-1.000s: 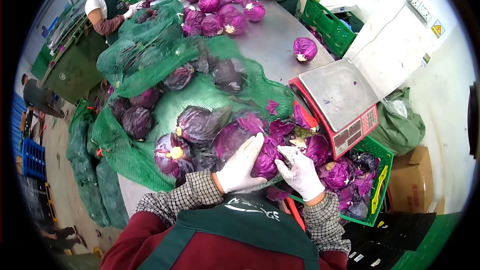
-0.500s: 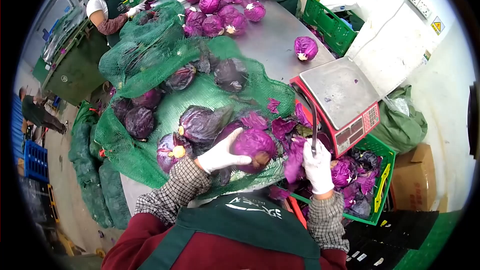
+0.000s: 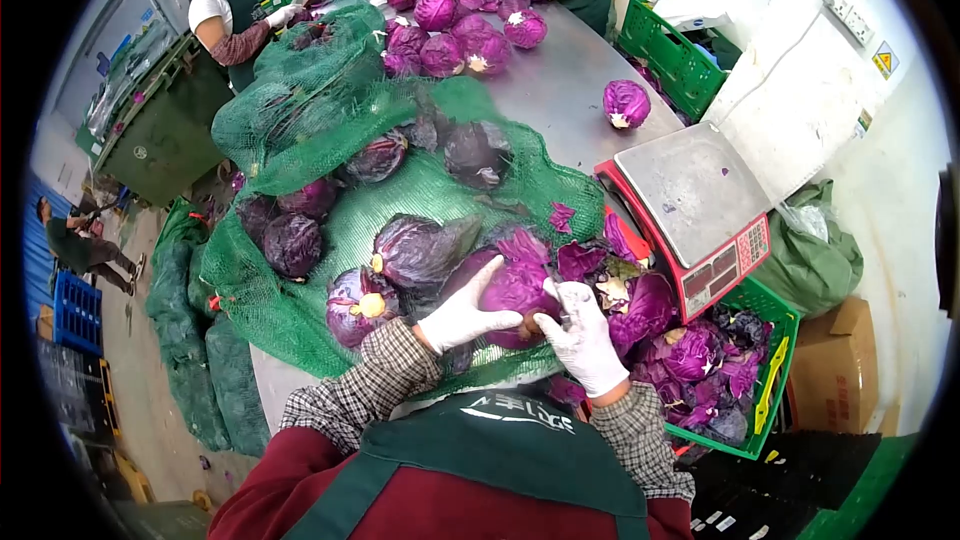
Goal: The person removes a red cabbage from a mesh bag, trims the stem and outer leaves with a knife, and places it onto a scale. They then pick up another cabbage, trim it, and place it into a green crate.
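My left hand (image 3: 462, 312), in a white glove, grips a red cabbage (image 3: 518, 290) from its left side, fingers over the top and thumb near the stem end. At the cabbage's right side is my gloved right hand (image 3: 585, 342), fingers bent and thumb by the brown stem. A thin dark part of a knife (image 3: 566, 321) shows between those fingers; most of it is hidden. Left of my hands, a cabbage with a pale cut stem (image 3: 362, 306) and a darker cabbage (image 3: 412, 248) lie on green netting (image 3: 350, 202). Loose purple leaves (image 3: 640, 312) lie to the right.
A red scale (image 3: 690, 195) stands on the metal table (image 3: 570, 70), near a lone cabbage (image 3: 627, 104). Below it, a green crate (image 3: 765, 420) holds leaves. Two co-workers in gloves stand at the far end by many cabbages. Full net sacks (image 3: 185, 340) stand at left.
My right hand has moved left from beside the scale to the cabbage's stem end. The knife, upright before, is now mostly out of sight. The purple leaf below it has dropped away.
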### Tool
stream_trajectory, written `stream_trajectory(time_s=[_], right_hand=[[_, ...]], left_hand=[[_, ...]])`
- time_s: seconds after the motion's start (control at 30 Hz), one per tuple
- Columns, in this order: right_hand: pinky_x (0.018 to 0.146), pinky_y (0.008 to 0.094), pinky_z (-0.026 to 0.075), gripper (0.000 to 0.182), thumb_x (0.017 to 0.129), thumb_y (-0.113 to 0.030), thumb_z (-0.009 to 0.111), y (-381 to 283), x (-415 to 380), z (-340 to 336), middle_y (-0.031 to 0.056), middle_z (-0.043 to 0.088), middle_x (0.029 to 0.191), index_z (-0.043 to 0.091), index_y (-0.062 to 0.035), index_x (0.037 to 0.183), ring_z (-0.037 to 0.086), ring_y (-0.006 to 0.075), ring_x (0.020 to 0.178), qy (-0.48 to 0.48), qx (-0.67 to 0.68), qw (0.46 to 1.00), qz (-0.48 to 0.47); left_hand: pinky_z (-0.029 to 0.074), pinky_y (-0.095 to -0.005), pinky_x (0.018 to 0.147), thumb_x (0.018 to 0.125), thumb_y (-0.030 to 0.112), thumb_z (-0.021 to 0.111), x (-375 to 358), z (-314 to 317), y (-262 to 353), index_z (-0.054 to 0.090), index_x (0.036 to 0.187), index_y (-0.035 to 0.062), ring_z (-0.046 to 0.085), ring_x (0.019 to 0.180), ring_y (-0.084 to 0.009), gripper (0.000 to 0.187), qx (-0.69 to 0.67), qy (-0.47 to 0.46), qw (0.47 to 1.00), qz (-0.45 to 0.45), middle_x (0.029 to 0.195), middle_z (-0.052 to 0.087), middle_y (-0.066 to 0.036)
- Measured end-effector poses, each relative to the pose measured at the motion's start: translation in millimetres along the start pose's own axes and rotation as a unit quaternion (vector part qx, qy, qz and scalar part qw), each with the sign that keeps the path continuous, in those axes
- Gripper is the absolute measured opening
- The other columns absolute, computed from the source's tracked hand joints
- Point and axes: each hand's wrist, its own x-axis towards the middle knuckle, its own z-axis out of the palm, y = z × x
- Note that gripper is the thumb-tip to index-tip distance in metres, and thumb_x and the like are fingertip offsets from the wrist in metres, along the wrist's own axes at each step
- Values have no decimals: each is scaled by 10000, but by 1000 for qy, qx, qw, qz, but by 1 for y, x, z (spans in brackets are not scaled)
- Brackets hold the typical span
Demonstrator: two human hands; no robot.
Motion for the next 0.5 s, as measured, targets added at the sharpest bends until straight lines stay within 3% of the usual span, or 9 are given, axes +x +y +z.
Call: stream_trajectory(time_s=[0.13,0.17,0.2,0.27,0.3,0.33,0.4,0.47,0.5], right_hand=[[885,329,481,334,807,-34,706,5,-5,-9,133,554,1104,623,6,1128,571,270,1027,-14,41,998,34],[882,312,481,327,817,-17,692,9,-10,-12,111,554,1118,619,-7,1136,558,231,1052,-23,25,999,38],[862,303,493,319,824,-12,686,15,-17,-13,101,559,1125,620,-18,1136,574,218,1027,-7,61,997,56],[822,284,516,305,837,-2,674,29,-32,-12,81,569,1140,622,-41,1135,607,192,976,25,133,987,90],[815,270,508,302,849,39,627,31,-39,-14,71,569,1174,612,-37,1142,596,158,970,15,188,966,177],[726,246,515,323,855,63,594,33,-43,-19,71,570,1171,592,-28,1164,603,128,870,5,201,955,220],[611,228,500,340,855,70,580,25,-49,-22,61,573,1158,580,-27,1181,588,88,745,25,252,935,248],[510,212,430,302,881,-10,593,20,-55,-13,29,604,925,586,-35,1182,515,67,545,85,255,932,241],[504,214,424,317,891,-21,596,20,-59,-12,33,605,846,577,-20,1207,532,75,551,80,285,920,258]], left_hand=[[187,-374,1188,767,366,818,-8,8,2,86,1535,-1,208,1461,-307,1122,35,12,999,30,1561,216,-245],[181,-389,1190,758,322,832,-12,11,6,68,1536,1,195,1464,-319,1136,-22,31,999,10,1561,206,-255],[240,-386,1172,759,285,836,-15,15,10,54,1537,3,230,1452,-324,1139,-105,62,992,-30,1559,202,-262],[328,-375,1132,782,267,820,-13,21,-9,132,1523,-14,358,1389,-293,1050,-90,87,990,-72,1524,292,-236],[386,-358,1093,786,281,819,-15,28,16,247,1480,-30,467,1297,-251,952,-140,28,989,-25,1460,394,-196],[316,-353,1132,807,216,796,-7,30,-6,267,1471,-56,392,1354,-231,891,-155,-26,987,-43,1456,412,-190],[325,-359,1128,755,263,841,-6,43,6,301,1448,-62,408,1336,-229,936,-161,11,985,-67,1394,472,-167],[323,-369,1130,683,322,886,-12,48,6,300,1455,-49,418,1328,-253,1037,89,98,991,3,1400,456,-186],[322,-392,1128,620,373,913,-15,47,16,307,1452,-38,404,1335,-302,1108,263,127,954,62,1412,419,-220]])
